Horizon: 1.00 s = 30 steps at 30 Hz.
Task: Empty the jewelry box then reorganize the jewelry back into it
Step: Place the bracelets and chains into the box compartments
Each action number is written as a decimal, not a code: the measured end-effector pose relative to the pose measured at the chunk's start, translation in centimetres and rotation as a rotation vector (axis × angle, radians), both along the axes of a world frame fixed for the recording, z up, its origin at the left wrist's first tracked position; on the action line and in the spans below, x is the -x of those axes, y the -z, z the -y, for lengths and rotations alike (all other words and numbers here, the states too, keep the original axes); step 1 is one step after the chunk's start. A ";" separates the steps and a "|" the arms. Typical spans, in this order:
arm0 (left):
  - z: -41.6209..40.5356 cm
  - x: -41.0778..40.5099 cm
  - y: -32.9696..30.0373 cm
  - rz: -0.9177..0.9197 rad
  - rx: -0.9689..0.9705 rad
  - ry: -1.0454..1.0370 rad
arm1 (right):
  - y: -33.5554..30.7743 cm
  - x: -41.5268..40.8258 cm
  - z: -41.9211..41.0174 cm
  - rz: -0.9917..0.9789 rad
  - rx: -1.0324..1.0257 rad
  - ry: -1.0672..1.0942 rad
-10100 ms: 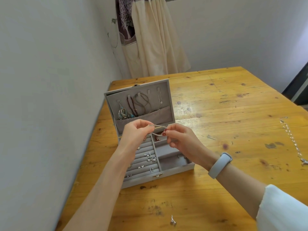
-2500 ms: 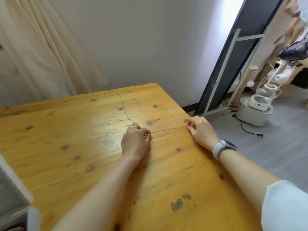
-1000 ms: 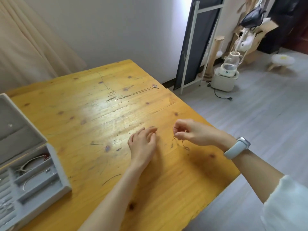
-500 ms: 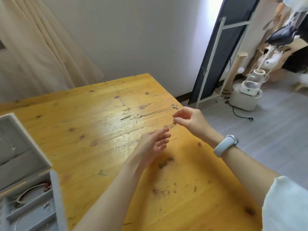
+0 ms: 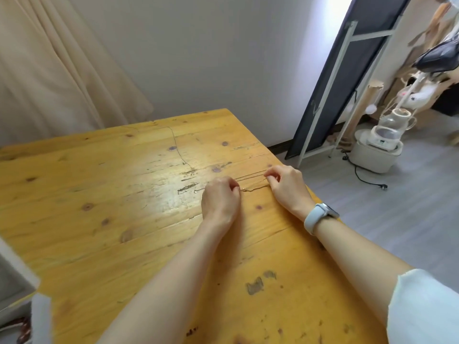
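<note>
Thin gold chain necklace [image 5: 253,188] is lying stretched on the yellow knotty-pine table [image 5: 124,194], near its right edge. Left hand [image 5: 219,198] is pinching the chain's left end, fingers curled. Right hand [image 5: 285,186] is pinching its right end. Grey felt-lined jewelry box [image 5: 17,289] is sitting well apart at the table's left edge, open.
</note>
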<state>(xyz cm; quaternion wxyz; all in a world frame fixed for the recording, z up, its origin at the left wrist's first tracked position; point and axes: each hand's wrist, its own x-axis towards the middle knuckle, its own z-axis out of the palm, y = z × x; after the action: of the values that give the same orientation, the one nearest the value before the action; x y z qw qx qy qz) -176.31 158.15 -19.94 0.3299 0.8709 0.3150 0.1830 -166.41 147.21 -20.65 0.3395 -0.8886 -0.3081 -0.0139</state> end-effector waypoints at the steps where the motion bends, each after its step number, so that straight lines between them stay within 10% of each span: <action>1: 0.0 -0.1 0.2 -0.011 -0.020 0.007 | 0.3 -0.3 0.0 0.007 0.034 -0.005; 13: 0.2 1.7 2.4 -0.016 -0.587 0.211 | 1.0 0.4 2.1 0.250 0.191 0.016; 30: 1.1 5.0 0.2 -0.113 -0.347 0.226 | 0.2 5.1 3.0 0.184 0.214 -0.004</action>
<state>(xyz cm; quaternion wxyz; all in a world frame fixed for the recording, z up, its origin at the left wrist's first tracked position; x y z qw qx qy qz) -181.35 157.01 -20.16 0.1751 0.9533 0.1972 0.1473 -171.51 144.24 -20.87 0.2130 -0.9142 -0.3393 -0.0617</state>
